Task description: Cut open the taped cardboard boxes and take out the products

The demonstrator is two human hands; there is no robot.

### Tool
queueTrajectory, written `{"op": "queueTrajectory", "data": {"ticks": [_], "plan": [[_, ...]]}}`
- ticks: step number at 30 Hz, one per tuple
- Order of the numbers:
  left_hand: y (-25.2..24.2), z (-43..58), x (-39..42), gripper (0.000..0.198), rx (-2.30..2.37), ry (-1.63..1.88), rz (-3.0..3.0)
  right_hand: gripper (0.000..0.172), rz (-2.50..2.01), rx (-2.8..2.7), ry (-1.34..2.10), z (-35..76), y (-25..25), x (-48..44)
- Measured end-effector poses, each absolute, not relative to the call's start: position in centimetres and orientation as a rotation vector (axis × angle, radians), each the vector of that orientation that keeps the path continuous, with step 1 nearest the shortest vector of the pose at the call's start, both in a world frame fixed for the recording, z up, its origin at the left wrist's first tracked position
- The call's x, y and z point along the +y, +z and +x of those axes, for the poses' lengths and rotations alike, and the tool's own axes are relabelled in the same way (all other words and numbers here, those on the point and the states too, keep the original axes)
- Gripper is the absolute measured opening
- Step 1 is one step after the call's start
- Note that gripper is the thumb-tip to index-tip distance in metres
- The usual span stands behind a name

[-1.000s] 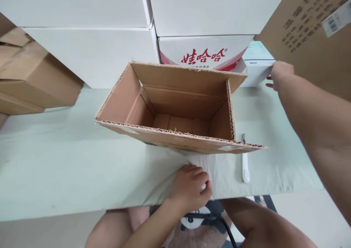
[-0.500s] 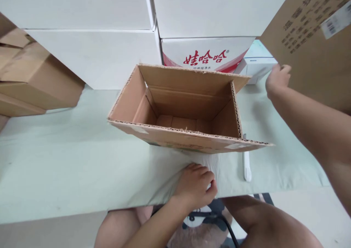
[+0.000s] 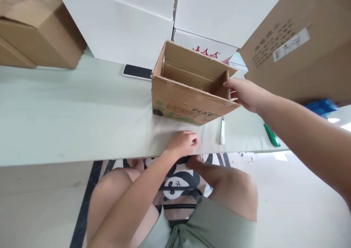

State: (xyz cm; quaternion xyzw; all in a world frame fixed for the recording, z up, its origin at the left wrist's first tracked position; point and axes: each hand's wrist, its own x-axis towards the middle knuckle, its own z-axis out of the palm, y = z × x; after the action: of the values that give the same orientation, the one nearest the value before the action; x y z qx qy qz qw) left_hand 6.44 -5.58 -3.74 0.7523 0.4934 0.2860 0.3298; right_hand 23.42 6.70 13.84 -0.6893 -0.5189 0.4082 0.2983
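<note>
An open-topped cardboard box (image 3: 181,94) stands on the pale green cloth, its flaps raised and its inside partly visible. My right hand (image 3: 244,92) pinches the wall at the box's right end, thumb over the edge and fingers on the outer side. My left hand (image 3: 183,143) rests by the front edge of the table with its fingers curled in, and nothing shows in it. A white utility knife (image 3: 222,132) lies on the cloth to the right of the left hand, just in front of the box.
White cartons (image 3: 128,28) are stacked behind the box, and a dark-screened phone (image 3: 137,72) lies before them. Brown cartons stand at the left (image 3: 55,28) and the right (image 3: 296,57). A green object (image 3: 271,134) lies near the front edge at right, with a blurred blue item (image 3: 320,107) beyond it.
My right hand has come from beside the small white box at the back to the cardboard box's right end and taken hold. The view has shifted; my left hand stays by the table edge.
</note>
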Motion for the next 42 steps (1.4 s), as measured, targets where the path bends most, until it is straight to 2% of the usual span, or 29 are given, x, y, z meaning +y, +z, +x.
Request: {"op": "queueTrajectory", "data": {"ticks": [2, 5, 8, 13, 18, 26, 33, 42], "plan": [[-3.4, 4.5, -5.5, 0.023, 1.344, 0.805, 1.92, 0.003, -1.897, -1.336, 1.112, 23.9, 14.1, 5.5], [-2.7, 1.3, -5.0, 0.022, 1.438, 0.882, 1.858, 0.012, -1.972, -1.249, 1.124, 24.8, 14.7, 3.5], [-1.8, -1.4, -4.5, 0.025, 1.505, 0.955, 1.814, 0.012, -2.015, -1.152, 1.287, 25.4, 14.6, 1.8], [-0.8, -3.2, -3.6, 0.02, 1.583, 1.077, 1.651, 0.023, -1.758, -0.895, 1.501, 25.6, 12.7, 0.1], [-0.3, -3.4, -2.9, 0.022, 1.593, 1.147, 1.521, 0.023, -1.593, -0.601, 1.292, 26.2, 11.1, -3.0], [-0.1, -2.9, -2.8, 0.024, 1.559, 1.139, 1.46, 0.021, -1.537, -0.358, 0.892, 31.0, 12.2, -3.5], [-0.5, -0.8, -1.7, 0.022, 1.522, 1.121, 1.45, 0.023, -1.548, -0.284, 0.864, 35.1, 11.4, 0.6], [-0.5, 0.9, -0.6, 0.024, 1.531, 1.014, 1.493, 0.027, -1.554, -0.298, 0.857, 35.2, 10.9, 5.5]]}}
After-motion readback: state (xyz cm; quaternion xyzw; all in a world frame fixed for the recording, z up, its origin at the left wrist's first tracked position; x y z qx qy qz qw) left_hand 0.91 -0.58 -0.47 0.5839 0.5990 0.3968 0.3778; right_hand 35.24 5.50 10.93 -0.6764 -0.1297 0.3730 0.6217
